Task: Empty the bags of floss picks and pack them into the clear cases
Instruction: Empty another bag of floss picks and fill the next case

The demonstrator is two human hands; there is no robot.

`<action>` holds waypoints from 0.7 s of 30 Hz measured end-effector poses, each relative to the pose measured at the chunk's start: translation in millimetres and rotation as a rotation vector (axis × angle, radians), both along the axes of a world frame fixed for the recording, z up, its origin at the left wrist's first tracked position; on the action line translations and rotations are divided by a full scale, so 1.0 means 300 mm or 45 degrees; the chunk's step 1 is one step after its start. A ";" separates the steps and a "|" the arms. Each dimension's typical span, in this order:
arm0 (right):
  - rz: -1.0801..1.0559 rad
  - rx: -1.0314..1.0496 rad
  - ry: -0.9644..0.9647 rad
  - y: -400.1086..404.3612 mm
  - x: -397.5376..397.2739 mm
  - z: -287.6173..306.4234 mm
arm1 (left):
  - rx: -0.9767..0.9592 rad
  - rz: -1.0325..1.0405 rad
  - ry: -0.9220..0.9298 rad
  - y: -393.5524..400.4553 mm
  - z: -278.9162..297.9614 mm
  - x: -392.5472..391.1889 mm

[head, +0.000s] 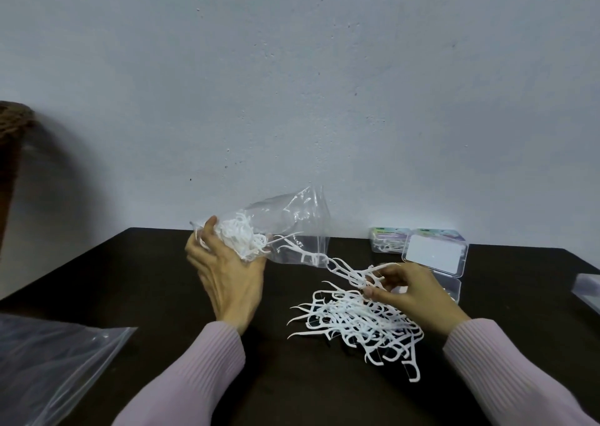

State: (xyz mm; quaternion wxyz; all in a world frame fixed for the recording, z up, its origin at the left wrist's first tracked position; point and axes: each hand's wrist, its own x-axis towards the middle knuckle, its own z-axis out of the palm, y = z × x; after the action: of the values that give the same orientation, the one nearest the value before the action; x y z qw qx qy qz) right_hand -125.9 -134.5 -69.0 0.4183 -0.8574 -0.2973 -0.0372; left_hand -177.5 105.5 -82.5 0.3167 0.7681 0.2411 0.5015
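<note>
Hands emptying a clear bag (292, 218) of floss picks

Left hand (227, 270), frame centre, is clutching the tilted bag's bottom; right hand (412, 291) is pinching floss picks (349, 271) trailing from its mouth.

You have a thin, glossy clear plastic bag (292, 224), crinkled and catching light. The floss picks (357, 321) look like smooth white plastic. Under them your counter (130, 279) is dark and matt. The clear cases (435, 257) are hard, shiny plastic. Your sleeves (201, 367) are ribbed lilac knit cloth. The wall (292, 85) is matt, pitted paint.
</note>
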 end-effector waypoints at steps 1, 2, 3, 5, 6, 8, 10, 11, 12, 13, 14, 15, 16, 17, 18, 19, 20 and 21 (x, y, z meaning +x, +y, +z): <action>0.009 -0.021 -0.002 -0.004 -0.001 0.003 | -0.012 0.006 0.005 0.003 0.001 0.001; 0.024 -0.060 -0.020 -0.009 0.000 0.003 | -0.025 0.007 0.009 0.004 0.002 0.003; 0.047 -0.110 -0.044 -0.012 0.001 0.005 | -0.035 0.008 0.009 0.005 0.003 0.003; 0.081 -0.178 -0.063 -0.014 0.002 0.004 | -0.043 -0.001 0.002 0.004 0.004 0.002; 0.093 -0.185 -0.069 -0.013 0.000 0.001 | -0.043 -0.008 -0.001 0.002 0.004 0.001; 0.105 -0.147 -0.106 -0.003 -0.007 0.000 | -0.036 -0.028 0.003 -0.005 0.003 0.000; 0.136 0.022 -0.088 0.007 -0.015 0.008 | -0.013 -0.052 0.011 -0.014 0.000 -0.004; 0.169 0.124 -0.042 0.010 -0.023 0.015 | 0.003 -0.067 0.012 -0.022 -0.002 -0.006; 0.202 0.213 0.013 0.016 -0.032 0.021 | 0.019 -0.083 0.012 -0.030 -0.005 -0.008; 0.227 0.281 0.067 0.022 -0.040 0.029 | 0.034 -0.103 0.012 -0.039 -0.006 -0.010; 0.245 0.326 0.123 0.028 -0.047 0.035 | 0.049 -0.122 0.012 -0.050 -0.008 -0.011; 0.268 0.353 0.181 0.035 -0.054 0.037 | 0.063 -0.139 0.015 -0.060 -0.009 -0.012; 0.296 0.366 0.239 0.044 -0.060 0.037 | 0.077 -0.153 0.016 -0.071 -0.009 -0.012; 0.325 0.378 0.298 0.053 -0.064 0.036 | 0.096 -0.166 0.016 -0.080 -0.010 -0.013; 0.347 0.394 0.356 0.059 -0.066 0.036 | 0.123 -0.178 0.013 -0.087 -0.011 -0.013; 0.354 0.410 0.400 0.064 -0.067 0.037 | 0.158 -0.193 0.009 -0.093 -0.010 -0.015; 0.345 0.421 0.430 0.065 -0.065 0.037 | 0.200 -0.207 0.005 -0.095 -0.009 -0.015; 0.323 0.419 0.445 0.063 -0.062 0.038 | 0.249 -0.216 0.004 -0.093 -0.008 -0.016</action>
State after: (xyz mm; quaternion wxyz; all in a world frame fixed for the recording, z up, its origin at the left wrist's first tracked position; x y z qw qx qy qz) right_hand -144.5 -115.7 -57.6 0.5983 -0.7272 -0.3156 0.1165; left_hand -182.2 77.7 -84.9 0.2815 0.8137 0.1256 0.4929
